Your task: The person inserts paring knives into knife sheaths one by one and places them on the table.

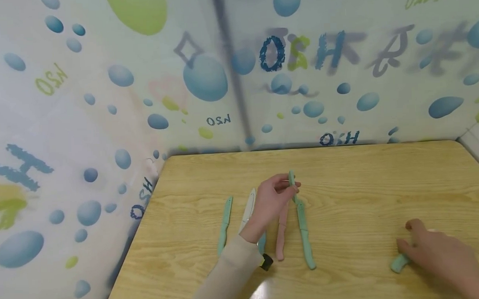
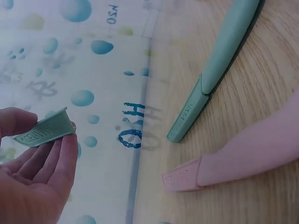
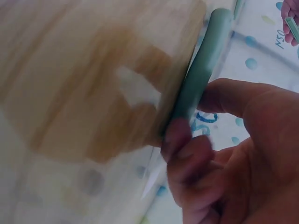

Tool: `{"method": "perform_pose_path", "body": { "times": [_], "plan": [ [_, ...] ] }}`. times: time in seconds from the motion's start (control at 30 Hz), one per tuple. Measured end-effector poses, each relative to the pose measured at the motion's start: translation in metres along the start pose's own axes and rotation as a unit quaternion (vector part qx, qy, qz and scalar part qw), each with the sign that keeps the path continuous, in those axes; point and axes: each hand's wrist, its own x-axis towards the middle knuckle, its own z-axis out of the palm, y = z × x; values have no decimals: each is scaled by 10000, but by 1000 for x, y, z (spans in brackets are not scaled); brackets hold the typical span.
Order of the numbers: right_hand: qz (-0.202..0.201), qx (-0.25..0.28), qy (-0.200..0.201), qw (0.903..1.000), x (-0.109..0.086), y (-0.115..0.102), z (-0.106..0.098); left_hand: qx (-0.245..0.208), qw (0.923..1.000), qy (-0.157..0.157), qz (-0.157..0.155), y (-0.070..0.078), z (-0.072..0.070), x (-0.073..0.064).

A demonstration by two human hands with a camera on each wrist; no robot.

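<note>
My left hand [image 1: 272,200] pinches a green blade cover [image 2: 46,129] between thumb and fingers, raised above the table. Over at the right, my right hand [image 1: 441,250] grips a green knife handle [image 3: 205,65]; a pale blade [image 3: 152,179] shows past the fingers. Below the left hand lies a pink knife [image 1: 281,236] in its cover. Just right of that is a green covered knife [image 1: 306,239]. To the left are a green knife [image 1: 225,227] and a knife with a whitish blade [image 1: 248,209], the latter partly hidden by the left wrist.
The wooden table [image 1: 367,180] has its far edge against a patterned wall covering [image 1: 238,101], which also runs along the left side. A dark strap end [image 1: 267,262] hangs at the left wrist.
</note>
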Motion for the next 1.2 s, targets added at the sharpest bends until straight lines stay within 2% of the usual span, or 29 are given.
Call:
{"method": "perform_pose_path", "body": {
  "times": [0.2, 0.3, 0.43, 0.67, 0.77, 1.0, 1.2],
  "plan": [
    [-230, 117, -34, 9997, 5, -9, -1, -532, 9980, 163, -305, -7, -9, -1],
    [-481, 174, 435, 9977, 6, -11, 1, -758, 9962, 271, -327, -11, -12, -1],
    [-917, 172, 1052, 9901, 13, -12, 2, -1040, 9931, 400, -363, -16, -16, -2],
    [-1583, 161, 1391, 9774, 34, -29, -2, -987, 9937, 428, -307, -20, -28, -10],
    [-1595, 180, 1350, 9778, 41, -38, -6, -943, 9937, 498, -344, -20, -33, -15],
    [-947, -65, 1167, 9886, 42, -47, -14, -1423, 9866, 685, -414, -24, -44, -21],
    [-1086, -130, 951, 9894, 42, -42, -17, -1612, 9812, 835, -648, -31, -52, -24]
  ]
}}
